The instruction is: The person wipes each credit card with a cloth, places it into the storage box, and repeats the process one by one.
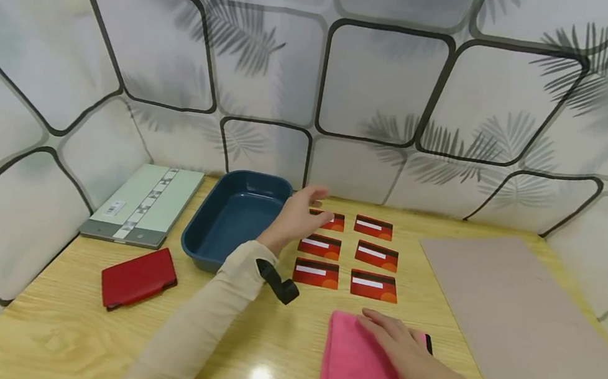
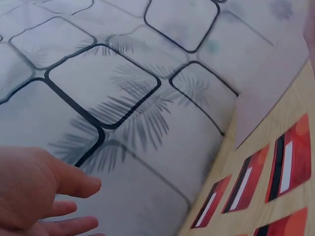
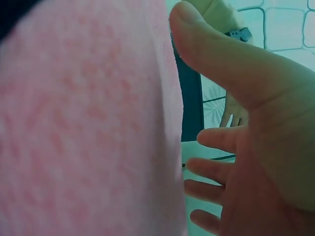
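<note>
Several red cards with black stripes lie face-down in two columns on the table, among them a near right card and a near left card. My left hand hovers over the far left card, partly hiding it. In the left wrist view, the thumb and fingers of that left hand are extended with nothing between them. A folded pink cloth with a black edge lies in front of the cards. Over it is my right hand, fingers spread; the right wrist view shows the cloth close up beside the palm.
A dark blue tray stands left of the cards. Farther left are a pale green folder-like item and a red wallet. A flat greyish-pink sheet covers the table's right side. Patterned fabric walls the back and sides.
</note>
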The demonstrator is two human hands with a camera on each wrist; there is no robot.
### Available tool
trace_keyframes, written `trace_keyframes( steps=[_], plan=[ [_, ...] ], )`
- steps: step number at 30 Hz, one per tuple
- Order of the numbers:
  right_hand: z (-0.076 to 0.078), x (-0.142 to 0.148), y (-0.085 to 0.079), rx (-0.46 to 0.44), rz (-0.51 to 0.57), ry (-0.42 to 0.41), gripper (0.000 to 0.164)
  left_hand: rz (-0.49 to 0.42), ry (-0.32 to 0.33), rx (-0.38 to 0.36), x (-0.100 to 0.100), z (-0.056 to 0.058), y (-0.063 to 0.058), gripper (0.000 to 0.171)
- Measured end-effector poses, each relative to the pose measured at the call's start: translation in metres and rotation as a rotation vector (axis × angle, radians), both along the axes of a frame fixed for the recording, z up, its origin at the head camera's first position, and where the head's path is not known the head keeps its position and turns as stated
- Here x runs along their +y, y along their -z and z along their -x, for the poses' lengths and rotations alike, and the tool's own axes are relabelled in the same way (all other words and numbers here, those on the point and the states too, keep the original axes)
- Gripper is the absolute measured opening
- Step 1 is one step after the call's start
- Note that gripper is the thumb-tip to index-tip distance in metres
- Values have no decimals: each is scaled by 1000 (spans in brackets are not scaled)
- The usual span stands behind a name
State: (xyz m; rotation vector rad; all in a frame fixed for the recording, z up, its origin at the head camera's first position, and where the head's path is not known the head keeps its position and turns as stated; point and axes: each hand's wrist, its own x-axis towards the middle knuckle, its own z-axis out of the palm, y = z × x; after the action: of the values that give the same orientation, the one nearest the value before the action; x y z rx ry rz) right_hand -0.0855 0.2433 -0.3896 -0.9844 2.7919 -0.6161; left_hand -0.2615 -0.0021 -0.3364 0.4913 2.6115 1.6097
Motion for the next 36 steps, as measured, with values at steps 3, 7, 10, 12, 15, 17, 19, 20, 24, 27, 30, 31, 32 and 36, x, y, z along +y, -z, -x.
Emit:
trace_keyframes(
  steps=[3,7,10,12,15,17,19,20,24,27,30,31,32,36],
  plan=[
    [0,-2,3,-6,-6,-14,105,-113,-16,-82,6,2,9,44],
    [0,-4,6,50,-16,-45,105,-292,-43,-143,13,10,24,34],
    [0,-8,6,16,-34,-36,105,-405,-69,-176,16,16,35,32],
    [0,-10,5,-12,-46,-22,108,-453,-92,-184,19,20,40,33],
    [-1,-11,3,-67,-69,7,109,-487,-132,-183,27,22,48,33],
    [-2,-11,2,-74,-79,19,109,-497,-164,-192,34,22,52,36],
    [-3,-11,1,-105,-88,28,107,-483,-205,-206,39,21,58,38],
    [-4,-12,1,-114,-92,32,106,-464,-224,-210,41,21,61,40],
    [-5,-12,4,-140,-93,31,105,-284,-305,-175,44,24,71,49],
    [-5,-13,9,-83,-78,25,107,-131,-326,-111,42,31,77,56],
    [-3,-15,12,-43,-61,22,107,-28,-314,-45,41,39,83,59],
    [-3,-16,12,-53,-57,25,107,2,-308,-29,41,42,85,60],
    [-2,-16,12,-68,-55,29,106,27,-304,-13,41,44,86,60],
    [-1,-15,13,-115,-52,41,105,88,-278,10,42,52,91,62]
  ],
)
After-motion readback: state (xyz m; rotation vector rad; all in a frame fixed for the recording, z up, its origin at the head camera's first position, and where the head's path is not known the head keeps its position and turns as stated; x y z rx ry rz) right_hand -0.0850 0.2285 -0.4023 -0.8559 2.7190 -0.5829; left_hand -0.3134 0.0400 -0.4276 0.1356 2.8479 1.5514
